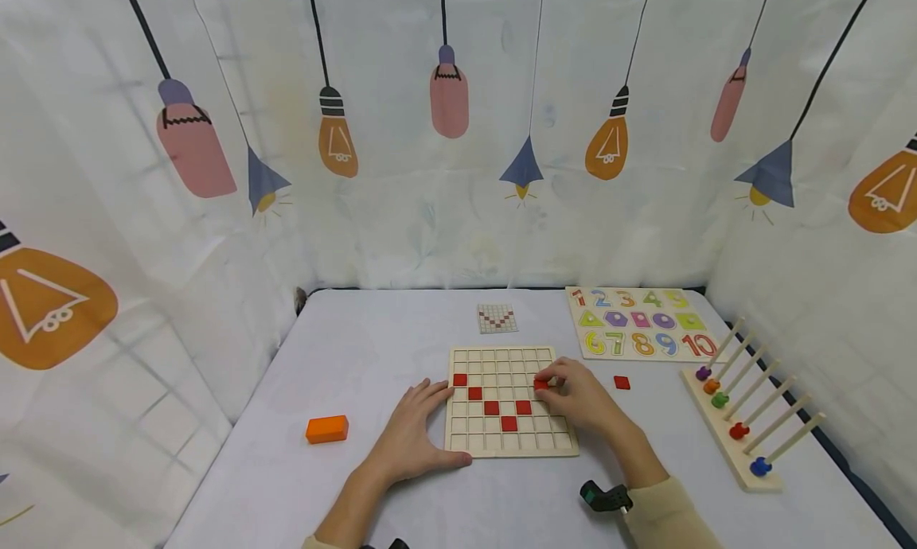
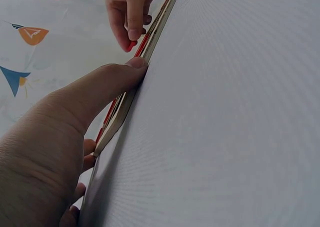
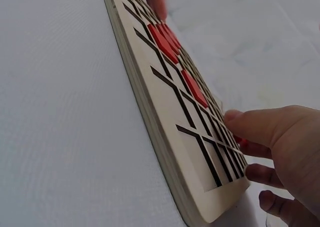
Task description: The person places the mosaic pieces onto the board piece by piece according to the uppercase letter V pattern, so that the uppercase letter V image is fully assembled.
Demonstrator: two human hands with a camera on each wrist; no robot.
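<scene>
A square wooden grid board [image 1: 469, 444] lies on the white table, with several red square tiles [image 1: 491, 408] sitting in its cells in a slanting pattern. My left hand [image 1: 411, 434] is spread at the board's near left corner, fingertips on the left edge and thumb along the front edge. Over the right side of the grid, my right hand [image 1: 583, 398] pinches a red square tile [image 1: 540, 385] between thumb and fingers. In the right wrist view, the thumb hides most of that tile [image 3: 239, 140]. Beyond the board lies a small pattern card [image 1: 497, 318] showing a V of red squares.
A loose red tile [image 1: 622, 383] lies right of the board. At the back right is a number-and-shape puzzle board [image 1: 648, 360]. A wooden peg rack [image 1: 731, 441] with coloured pieces stands at the right edge. An orange block [image 1: 326, 430] sits on the left.
</scene>
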